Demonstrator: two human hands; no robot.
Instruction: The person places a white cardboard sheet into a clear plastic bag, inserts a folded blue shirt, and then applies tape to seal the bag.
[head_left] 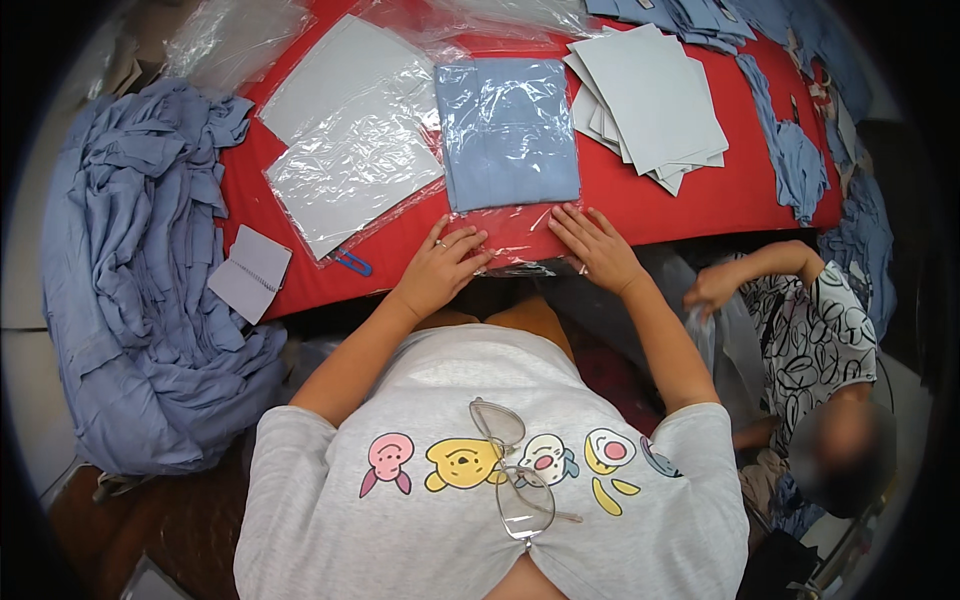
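Note:
A folded light-blue garment lies inside a clear plastic bag on the red table. My left hand presses down on the bag's open end at the table's near edge, fingers spread. My right hand lies flat on the same flap just to the right, fingertips close to the garment's lower edge. Both hands rest on the plastic rather than gripping it.
A grey cardboard sheet in a clear bag lies left of the garment. A stack of grey cards sits to the right. A heap of blue garments fills the left side. A small notebook and blue clip lie near it. Another person sits at right.

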